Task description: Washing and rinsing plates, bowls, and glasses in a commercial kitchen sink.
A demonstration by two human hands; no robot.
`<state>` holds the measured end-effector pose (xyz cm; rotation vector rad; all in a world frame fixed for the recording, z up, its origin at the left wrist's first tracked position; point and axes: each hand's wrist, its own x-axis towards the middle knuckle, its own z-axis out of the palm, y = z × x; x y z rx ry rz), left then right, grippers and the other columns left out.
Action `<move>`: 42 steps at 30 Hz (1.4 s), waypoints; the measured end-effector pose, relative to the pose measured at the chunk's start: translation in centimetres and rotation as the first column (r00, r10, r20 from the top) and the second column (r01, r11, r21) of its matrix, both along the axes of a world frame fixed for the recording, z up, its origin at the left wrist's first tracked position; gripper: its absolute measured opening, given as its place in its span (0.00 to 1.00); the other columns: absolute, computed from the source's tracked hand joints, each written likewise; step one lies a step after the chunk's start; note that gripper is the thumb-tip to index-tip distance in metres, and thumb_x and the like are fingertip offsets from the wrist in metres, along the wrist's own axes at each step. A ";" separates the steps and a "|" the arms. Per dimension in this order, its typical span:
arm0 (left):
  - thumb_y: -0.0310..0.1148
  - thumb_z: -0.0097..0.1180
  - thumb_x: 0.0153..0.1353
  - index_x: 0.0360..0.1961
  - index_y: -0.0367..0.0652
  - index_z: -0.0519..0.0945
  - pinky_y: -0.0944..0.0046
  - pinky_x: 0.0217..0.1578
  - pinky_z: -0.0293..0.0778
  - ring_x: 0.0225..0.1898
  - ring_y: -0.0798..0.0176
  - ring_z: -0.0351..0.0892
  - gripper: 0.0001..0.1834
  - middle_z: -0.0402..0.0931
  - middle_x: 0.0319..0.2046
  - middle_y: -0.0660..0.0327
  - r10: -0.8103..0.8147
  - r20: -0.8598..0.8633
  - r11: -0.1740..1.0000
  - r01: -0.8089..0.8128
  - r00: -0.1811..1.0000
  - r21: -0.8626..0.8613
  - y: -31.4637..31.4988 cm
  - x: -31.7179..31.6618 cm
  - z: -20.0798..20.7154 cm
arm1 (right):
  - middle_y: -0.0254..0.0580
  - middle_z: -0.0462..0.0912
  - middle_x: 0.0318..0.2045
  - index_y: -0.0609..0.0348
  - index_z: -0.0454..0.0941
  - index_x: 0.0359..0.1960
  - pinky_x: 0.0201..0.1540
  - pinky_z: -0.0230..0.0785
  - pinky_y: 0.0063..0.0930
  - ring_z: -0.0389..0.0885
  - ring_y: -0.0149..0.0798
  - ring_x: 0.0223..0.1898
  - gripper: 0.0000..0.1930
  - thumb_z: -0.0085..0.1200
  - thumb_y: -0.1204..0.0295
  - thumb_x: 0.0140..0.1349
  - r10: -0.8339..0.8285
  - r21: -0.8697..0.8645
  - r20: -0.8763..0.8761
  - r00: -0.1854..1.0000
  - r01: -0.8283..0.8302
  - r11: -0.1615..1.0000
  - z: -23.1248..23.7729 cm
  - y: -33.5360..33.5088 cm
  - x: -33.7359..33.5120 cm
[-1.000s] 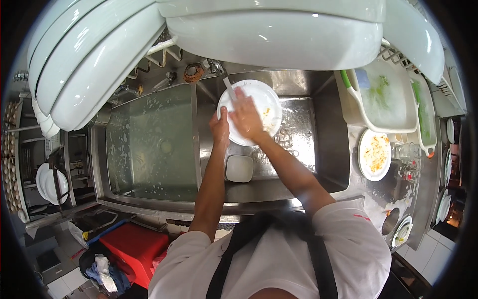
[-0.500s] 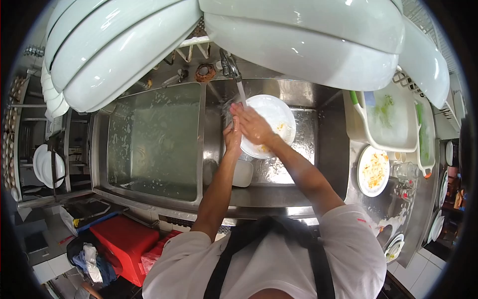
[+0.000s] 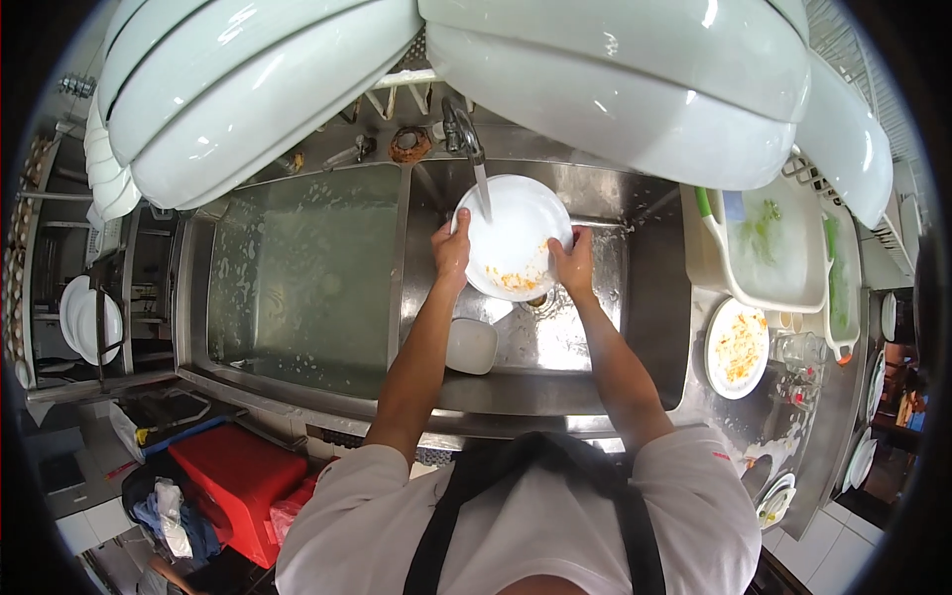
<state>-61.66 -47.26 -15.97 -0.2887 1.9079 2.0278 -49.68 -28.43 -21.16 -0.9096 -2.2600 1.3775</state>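
Note:
Both my hands hold a round white plate (image 3: 516, 228) under the running tap (image 3: 461, 129). My left hand (image 3: 452, 248) grips its left rim, thumb on the upper face. On the right rim my right hand (image 3: 573, 264) is closed the same way, thumb near some orange food scraps. More scraps lie along the plate's near side, and water from the tap falls on its upper left. Below the plate is the right-hand steel sink basin (image 3: 555, 347), with a small whitish dish (image 3: 471, 346) in it.
The left basin (image 3: 302, 288) holds cloudy water. Large white bowls (image 3: 615, 89) hang low over the far side. On the right counter stand a tub of soapy water (image 3: 773, 248), a plate with food scraps (image 3: 737, 347) and glasses (image 3: 798, 357). A red bin (image 3: 238, 476) is lower left.
My hands were together under the tap, with the plate lying in the basin behind them. Now they are apart and gripping the plate, which is raised and tilted beneath the water.

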 end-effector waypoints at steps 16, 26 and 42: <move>0.29 0.54 0.59 0.54 0.41 0.72 0.67 0.48 0.68 0.45 0.66 0.73 0.21 0.75 0.47 0.57 -0.610 -0.556 0.792 0.458 0.564 -0.405 3.0 -4.0 1.7 | 0.41 0.81 0.30 0.67 0.76 0.40 0.29 0.71 0.24 0.78 0.32 0.27 0.13 0.58 0.72 0.56 -0.383 -0.509 -0.127 0.915 0.272 0.817 6.9 6.1 16.5; 0.27 0.55 0.55 0.55 0.48 0.73 0.64 0.46 0.71 0.43 0.61 0.77 0.24 0.78 0.44 0.54 -0.730 -0.299 0.660 0.520 0.614 -0.542 0.8 -4.4 9.3 | 0.42 0.81 0.34 0.67 0.75 0.43 0.37 0.72 0.25 0.79 0.32 0.32 0.13 0.57 0.75 0.58 -0.428 -0.581 -0.239 0.872 0.225 0.782 3.1 5.1 13.8; 0.42 0.55 0.61 0.44 0.36 0.79 0.68 0.38 0.72 0.34 0.70 0.77 0.19 0.81 0.33 0.60 -0.401 -0.325 0.898 0.297 0.856 -0.326 -1.7 -4.1 5.8 | 0.41 0.81 0.34 0.65 0.74 0.43 0.37 0.73 0.26 0.79 0.32 0.32 0.13 0.58 0.76 0.57 -0.449 -0.578 -0.243 0.860 0.243 0.779 4.2 4.6 12.9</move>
